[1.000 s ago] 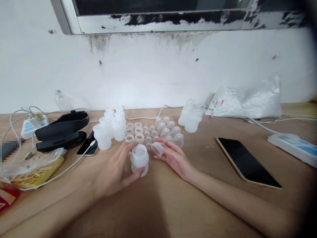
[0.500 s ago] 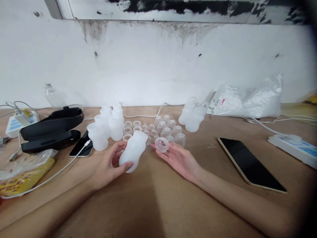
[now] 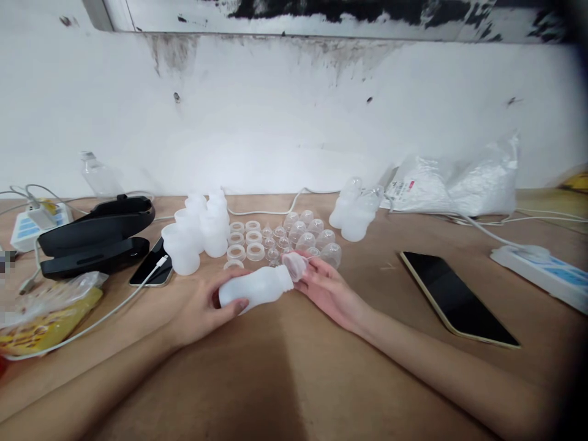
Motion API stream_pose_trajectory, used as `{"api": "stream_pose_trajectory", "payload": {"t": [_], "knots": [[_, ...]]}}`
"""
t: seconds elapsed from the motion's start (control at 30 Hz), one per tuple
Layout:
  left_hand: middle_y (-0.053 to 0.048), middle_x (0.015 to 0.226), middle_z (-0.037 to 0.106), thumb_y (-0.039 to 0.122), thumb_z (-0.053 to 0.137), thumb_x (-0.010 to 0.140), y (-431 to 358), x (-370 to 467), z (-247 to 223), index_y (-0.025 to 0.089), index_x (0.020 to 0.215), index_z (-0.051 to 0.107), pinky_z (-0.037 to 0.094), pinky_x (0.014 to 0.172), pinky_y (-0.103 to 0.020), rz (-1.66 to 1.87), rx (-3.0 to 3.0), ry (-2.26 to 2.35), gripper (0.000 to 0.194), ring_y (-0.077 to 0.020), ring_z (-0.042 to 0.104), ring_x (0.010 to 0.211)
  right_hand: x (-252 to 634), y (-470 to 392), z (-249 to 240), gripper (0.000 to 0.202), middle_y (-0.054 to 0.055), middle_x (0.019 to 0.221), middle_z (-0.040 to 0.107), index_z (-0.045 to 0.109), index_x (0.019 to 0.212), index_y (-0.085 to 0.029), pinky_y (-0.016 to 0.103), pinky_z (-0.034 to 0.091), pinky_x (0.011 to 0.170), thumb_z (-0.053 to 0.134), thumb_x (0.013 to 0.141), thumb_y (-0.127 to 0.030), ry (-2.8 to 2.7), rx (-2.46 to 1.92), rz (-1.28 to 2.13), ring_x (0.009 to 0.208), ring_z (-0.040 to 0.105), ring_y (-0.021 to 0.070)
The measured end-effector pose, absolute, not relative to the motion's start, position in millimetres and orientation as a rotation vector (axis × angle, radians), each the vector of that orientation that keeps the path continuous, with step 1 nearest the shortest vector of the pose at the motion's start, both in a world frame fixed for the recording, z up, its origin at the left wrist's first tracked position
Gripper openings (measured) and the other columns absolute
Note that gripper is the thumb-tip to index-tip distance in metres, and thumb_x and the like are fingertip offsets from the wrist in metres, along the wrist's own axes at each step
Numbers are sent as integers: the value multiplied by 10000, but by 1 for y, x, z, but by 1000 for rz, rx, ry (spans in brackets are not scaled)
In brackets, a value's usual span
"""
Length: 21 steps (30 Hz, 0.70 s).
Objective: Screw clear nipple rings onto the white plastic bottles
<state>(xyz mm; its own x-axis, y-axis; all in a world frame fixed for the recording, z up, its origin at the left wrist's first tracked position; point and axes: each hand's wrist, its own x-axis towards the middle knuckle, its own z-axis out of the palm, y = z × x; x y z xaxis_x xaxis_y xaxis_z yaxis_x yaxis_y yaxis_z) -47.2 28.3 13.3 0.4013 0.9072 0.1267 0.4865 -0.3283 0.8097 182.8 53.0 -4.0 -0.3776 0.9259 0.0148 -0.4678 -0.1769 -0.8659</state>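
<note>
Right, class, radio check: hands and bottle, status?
Left hand: gripping white bottle, tilted sideways. Right hand: holding clear cap piece at bottle's mouth. Nothing visible between bottle and cap piece.

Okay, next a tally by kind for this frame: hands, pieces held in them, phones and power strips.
Hands (left hand, right hand): 2
Held pieces (white bottle, translucent piece): 2
Phones: 2
Power strips: 2
Total: 8
</note>
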Motion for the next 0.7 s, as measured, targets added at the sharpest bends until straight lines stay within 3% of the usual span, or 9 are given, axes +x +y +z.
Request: {"api": "stream_pose_trajectory", "payload": {"t": [0.17, 0.3, 0.47, 0.57, 0.7], "knots": [[-48, 1043, 571, 385, 470, 779, 25, -48, 17, 178, 1063, 480, 453, 723, -281, 833, 1978, 1264, 351, -198, 541, 882, 182, 48, -3, 428, 22, 1126, 532, 544, 1017, -241, 232, 457, 822, 678, 626, -128, -1255, -671, 1683, 962, 535, 105], [-8, 780, 592, 448, 435, 782, 26, -47, 17, 193, 970, 527, 439, 556, -248, 880, 1841, 1323, 330, -165, 550, 671, 181, 47, -4, 463, 17, 1118, 515, 523, 1040, -259, 242, 465, 800, 678, 622, -135, -1364, -690, 1636, 895, 555, 99], [19, 523, 491, 506, 309, 834, 26, -46, 19, 191, 981, 545, 288, 345, -192, 709, 1527, 1223, 421, -100, 426, 400, 182, 44, -5, 393, 22, 1166, 465, 571, 999, -256, 236, 472, 782, 667, 632, -153, -1494, -717, 1495, 942, 526, 116], [-2, 666, 565, 476, 368, 829, 26, -48, 25, 200, 960, 549, 361, 389, -187, 714, 1741, 1236, 355, -109, 499, 504, 181, 43, -4, 371, 37, 1177, 446, 593, 990, -233, 235, 472, 795, 664, 633, -157, -1583, -703, 1441, 997, 501, 134], [-51, 1058, 563, 355, 512, 792, 26, -56, 27, 202, 1066, 470, 476, 722, -291, 834, 2299, 1183, 316, -189, 544, 906, 180, 42, 0, 385, 27, 1105, 518, 567, 1021, -241, 220, 478, 754, 657, 650, -187, -1567, -802, 1470, 879, 556, 103]]}}
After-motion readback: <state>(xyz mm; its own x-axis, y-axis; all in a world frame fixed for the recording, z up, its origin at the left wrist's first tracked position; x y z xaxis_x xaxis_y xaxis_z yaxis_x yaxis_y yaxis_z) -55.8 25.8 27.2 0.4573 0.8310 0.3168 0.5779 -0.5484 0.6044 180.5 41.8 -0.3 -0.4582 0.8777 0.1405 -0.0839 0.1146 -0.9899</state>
